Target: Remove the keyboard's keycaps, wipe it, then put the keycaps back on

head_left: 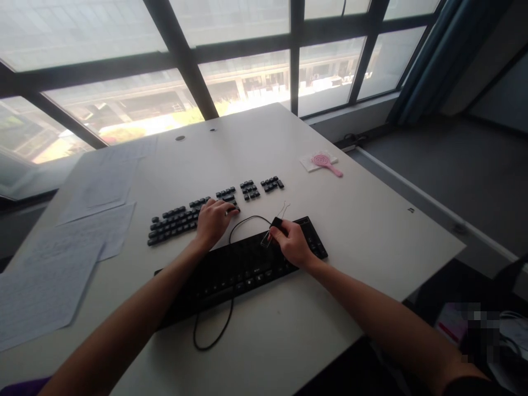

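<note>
A black keyboard (231, 275) lies on the white table (371, 220) with many of its keycaps off. Rows of loose black keycaps (177, 220) are laid out on the table behind it. My left hand (214, 220) rests palm down over the right end of those rows, its fingertips curled on a keycap. My right hand (291, 242) is closed on a small black keycap puller (275, 225) with wire loops, held over the keyboard's right part. The keyboard's black cable (214, 335) loops over the board and off the front.
Several sheets of paper (61, 264) lie at the table's left. A pink round brush (325, 163) lies on a white cloth at the back right. The table's right edge drops to a dark floor, and windows stand behind.
</note>
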`<action>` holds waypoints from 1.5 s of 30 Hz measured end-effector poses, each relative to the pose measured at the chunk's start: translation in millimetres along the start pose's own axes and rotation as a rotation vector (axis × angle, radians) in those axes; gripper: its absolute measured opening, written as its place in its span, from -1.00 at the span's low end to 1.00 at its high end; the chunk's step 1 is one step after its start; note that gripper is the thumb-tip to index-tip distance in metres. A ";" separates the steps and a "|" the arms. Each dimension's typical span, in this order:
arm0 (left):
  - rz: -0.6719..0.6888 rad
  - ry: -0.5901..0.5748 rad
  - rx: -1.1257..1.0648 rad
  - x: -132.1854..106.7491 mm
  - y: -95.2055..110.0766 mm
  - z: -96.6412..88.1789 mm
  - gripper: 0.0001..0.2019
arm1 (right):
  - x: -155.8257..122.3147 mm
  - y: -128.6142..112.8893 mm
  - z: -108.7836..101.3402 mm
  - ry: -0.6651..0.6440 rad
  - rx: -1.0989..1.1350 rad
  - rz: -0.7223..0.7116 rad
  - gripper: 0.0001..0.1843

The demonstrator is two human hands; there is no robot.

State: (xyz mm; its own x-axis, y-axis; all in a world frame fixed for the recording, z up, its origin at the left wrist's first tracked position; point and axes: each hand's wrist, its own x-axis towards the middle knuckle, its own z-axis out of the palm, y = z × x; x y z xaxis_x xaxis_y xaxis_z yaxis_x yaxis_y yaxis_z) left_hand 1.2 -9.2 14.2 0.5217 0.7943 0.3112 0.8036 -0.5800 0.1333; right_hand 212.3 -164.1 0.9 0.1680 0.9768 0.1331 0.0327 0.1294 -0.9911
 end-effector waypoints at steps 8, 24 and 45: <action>-0.013 0.040 -0.021 -5.6 -3.8 0.5 -0.79 | 2.1 -19.1 -6.6 0.108 0.246 0.048 -0.68; 0.103 -0.108 -0.466 -65.3 142.6 -29.4 -0.81 | -8.0 -17.3 -90.4 -0.224 -0.375 -0.110 -0.83; 0.032 -0.149 -0.509 -66.8 179.0 5.0 -0.92 | -23.4 2.3 -79.7 -0.130 -0.382 -0.181 -0.82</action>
State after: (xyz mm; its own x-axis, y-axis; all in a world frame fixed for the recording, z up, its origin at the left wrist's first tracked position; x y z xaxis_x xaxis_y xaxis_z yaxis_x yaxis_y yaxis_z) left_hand 111.7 -165.3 12.5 0.6087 0.7702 0.1903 0.5651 -0.5893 0.5775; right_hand 286.9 -200.3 -3.8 0.0011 0.9606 0.2778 0.4157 0.2522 -0.8738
